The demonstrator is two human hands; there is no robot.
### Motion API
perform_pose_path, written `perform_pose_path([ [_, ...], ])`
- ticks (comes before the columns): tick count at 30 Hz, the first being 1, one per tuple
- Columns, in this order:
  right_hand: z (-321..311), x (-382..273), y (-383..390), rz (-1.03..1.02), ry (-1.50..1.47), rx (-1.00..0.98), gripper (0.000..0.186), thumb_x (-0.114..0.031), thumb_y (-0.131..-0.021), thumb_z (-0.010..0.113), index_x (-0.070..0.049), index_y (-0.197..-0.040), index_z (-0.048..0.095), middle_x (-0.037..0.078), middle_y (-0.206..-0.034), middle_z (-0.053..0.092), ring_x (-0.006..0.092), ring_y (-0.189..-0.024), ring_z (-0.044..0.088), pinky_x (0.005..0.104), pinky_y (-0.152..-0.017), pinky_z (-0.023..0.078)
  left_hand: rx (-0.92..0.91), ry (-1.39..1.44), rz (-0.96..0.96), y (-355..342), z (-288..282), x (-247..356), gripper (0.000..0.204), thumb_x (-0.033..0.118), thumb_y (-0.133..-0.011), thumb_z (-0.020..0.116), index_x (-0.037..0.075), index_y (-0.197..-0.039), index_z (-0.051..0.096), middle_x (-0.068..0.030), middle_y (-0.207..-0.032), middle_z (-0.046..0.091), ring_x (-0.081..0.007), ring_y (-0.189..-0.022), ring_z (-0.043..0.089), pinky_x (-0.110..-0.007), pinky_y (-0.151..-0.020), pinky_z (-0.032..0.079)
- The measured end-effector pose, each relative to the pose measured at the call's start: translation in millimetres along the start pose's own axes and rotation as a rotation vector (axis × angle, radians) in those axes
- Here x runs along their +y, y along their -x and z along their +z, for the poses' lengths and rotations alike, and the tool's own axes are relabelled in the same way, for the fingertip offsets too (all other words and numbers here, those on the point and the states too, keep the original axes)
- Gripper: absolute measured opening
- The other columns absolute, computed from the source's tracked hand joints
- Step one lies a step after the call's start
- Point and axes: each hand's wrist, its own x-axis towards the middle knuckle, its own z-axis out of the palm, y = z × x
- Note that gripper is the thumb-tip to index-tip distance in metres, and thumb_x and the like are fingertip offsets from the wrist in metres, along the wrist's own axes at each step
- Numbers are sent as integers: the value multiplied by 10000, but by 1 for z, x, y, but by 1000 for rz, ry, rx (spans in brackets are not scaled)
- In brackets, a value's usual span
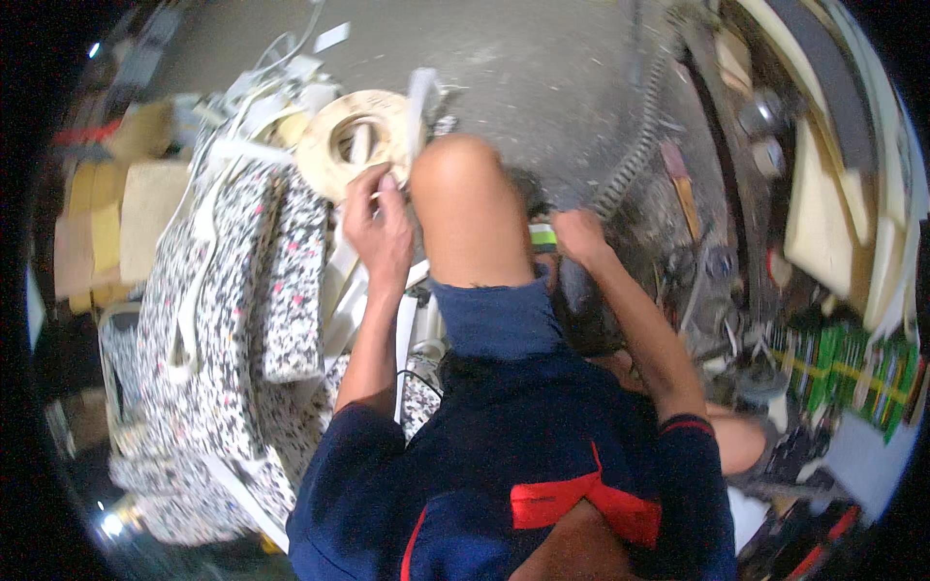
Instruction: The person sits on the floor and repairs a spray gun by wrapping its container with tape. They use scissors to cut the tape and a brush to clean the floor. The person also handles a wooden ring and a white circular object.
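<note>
My left hand is closed, fingertips pinched by a small pale item I cannot make out, beside my bent knee and over the lower edge of a cream ring-shaped roll. A translucent white strip stands behind that roll. My right hand is curled closed to the right of the knee, next to a green and white striped object; whatever is in its fingers is hidden.
Speckled foam blocks and pale offcuts pile up at left, beside yellow boards. At right lie a coiled hose, a wooden-handled tool, cream foam sheets and green packets. Grey floor shows ahead.
</note>
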Motion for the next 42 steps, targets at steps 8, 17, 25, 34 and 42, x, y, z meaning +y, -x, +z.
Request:
perform_pose_path([
  [8, 5, 7, -22, -211, -584, 406, 256, -268, -851, 623, -87, -1029, 654, 176, -938, 691, 356, -824, 660, 509, -696, 480, -121, 360, -1096, 68, 17, -194, 597, 424, -847, 719, -55, -1142, 518, -21, -711, 537, -127, -515, 477, -278, -468, 428],
  [17, -21, -3, -70, -220, -166, 278, 382, -389, -887, 516, -65, -1018, 672, 198, -933, 683, 433, -886, 636, 572, -863, 408, 289, 156, -1030, 25, 50, -317, 864, 380, -758, 784, -97, -1348, 373, -268, -1260, 546, -324, -1142, 561, -399, -970, 451],
  [25, -69, 32, -69, 243, -326, 274, 269, -176, -820, 603, 19, -1002, 635, 282, -959, 653, 467, -941, 620, 507, -824, 503, -19, -384, -565, 94, 52, -240, 647, 338, -823, 689, -123, -1232, 494, -317, -1205, 535, -447, -1159, 484, -460, -1027, 359],
  [34, -140, 107, -37, 677, -560, 712, 307, -214, -830, 615, 2, -1047, 641, 306, -1030, 638, 458, -1024, 611, 499, -873, 494, -338, -348, -376, 147, 51, -218, 405, 276, -842, 667, -47, -1073, 584, -214, -1040, 598, -363, -1048, 542, -463, -903, 418],
  [42, -184, 135, -23, 804, -655, 922, 326, -248, -827, 578, -10, -1034, 659, 286, -1069, 639, 442, -1055, 603, 479, -902, 476, -473, -324, -407, 156, 44, -214, 399, 274, -853, 661, -47, -1078, 585, -196, -1023, 606, -339, -1010, 556, -442, -881, 433],
])
